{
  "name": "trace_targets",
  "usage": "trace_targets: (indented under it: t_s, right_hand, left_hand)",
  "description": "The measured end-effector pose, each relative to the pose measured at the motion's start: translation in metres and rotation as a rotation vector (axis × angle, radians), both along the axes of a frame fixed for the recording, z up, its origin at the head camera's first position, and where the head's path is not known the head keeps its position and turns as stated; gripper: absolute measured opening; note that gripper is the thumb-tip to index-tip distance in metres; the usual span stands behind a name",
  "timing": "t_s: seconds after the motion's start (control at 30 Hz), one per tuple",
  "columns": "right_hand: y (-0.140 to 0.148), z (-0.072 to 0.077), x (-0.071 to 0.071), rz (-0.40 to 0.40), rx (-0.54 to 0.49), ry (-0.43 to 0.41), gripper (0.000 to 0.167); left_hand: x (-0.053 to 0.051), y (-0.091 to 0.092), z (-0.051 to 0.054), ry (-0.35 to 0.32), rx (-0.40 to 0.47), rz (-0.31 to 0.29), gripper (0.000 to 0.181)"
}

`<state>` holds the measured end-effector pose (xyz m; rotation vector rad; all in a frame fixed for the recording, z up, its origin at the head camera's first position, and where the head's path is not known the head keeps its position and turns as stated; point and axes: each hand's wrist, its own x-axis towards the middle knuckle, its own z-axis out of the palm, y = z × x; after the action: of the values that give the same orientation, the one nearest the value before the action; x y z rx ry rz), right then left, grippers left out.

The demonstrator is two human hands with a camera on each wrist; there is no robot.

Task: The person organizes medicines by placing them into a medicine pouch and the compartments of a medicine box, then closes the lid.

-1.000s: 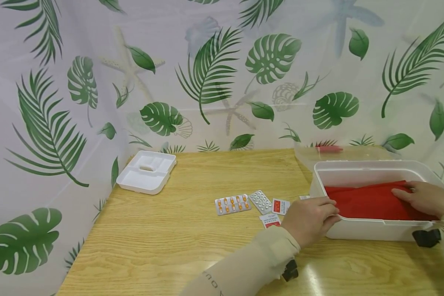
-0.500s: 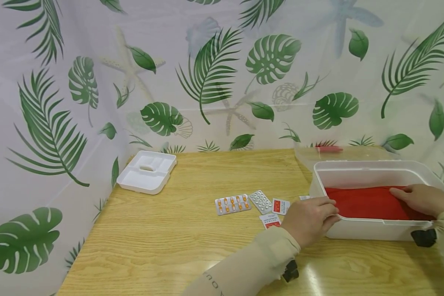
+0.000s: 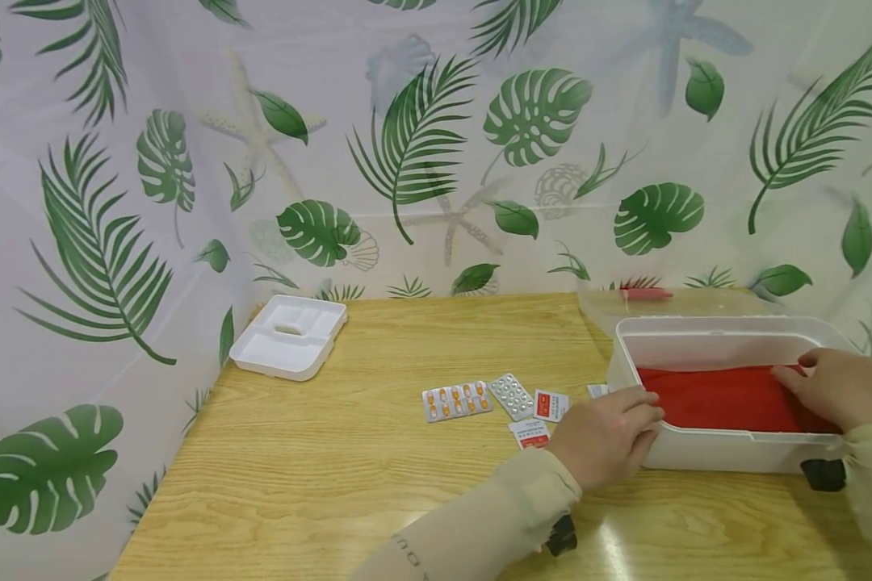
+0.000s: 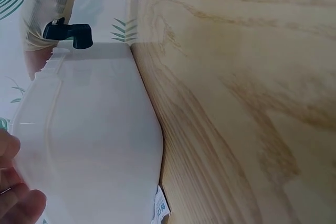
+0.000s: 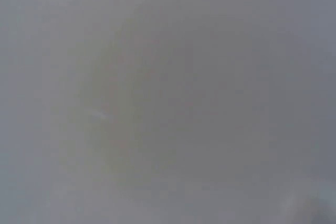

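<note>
A white plastic storage box (image 3: 734, 453) stands at the right of the table in the head view, its clear lid (image 3: 712, 302) folded back behind it. Red cloth (image 3: 719, 399) lies fairly flat inside. My left hand (image 3: 610, 436) grips the box's left front corner; in the left wrist view its fingertips (image 4: 23, 208) are at the rim beside the pale wall. My right hand (image 3: 846, 387) reaches over the right end and rests on the cloth, thumb toward the middle. Some of its fingers are hidden. The right wrist view is only a grey blur.
Left of the box lie a blister pack of orange capsules (image 3: 456, 401), a silver tablet blister pack (image 3: 512, 396) and small red-and-white packets (image 3: 551, 405). A white divided tray with a handle (image 3: 291, 335) sits at the back left. A patterned curtain (image 3: 421, 266) borders the table.
The right hand has shifted over the cloth, which now lies flatter, its raised right part lowered. The left hand stays at the box corner, its wrist drawn slightly left and down.
</note>
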<state>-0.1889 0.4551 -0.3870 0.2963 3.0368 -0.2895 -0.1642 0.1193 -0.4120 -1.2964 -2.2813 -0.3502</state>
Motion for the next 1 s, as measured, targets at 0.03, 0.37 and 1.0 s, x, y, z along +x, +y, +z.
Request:
trace_targets:
  t_s: [0.03,0.37,1.0]
  right_hand:
    - [-0.002,0.001,0.001,-0.018,0.010,0.039,0.058]
    - [-0.103,0.030,0.008,0.249,-0.116,0.329,0.039]
    - [-0.186,0.020,0.013,0.312,-0.199,0.187,0.018]
  left_hand:
    - [0.000,-0.001,-0.001,-0.004,-0.012,-0.004,0.027]
    - [0.004,-0.016,-0.009,-0.073,-0.093,-0.034,0.050]
    - [-0.020,-0.107,-0.020,-0.292,0.044,0.127,0.029]
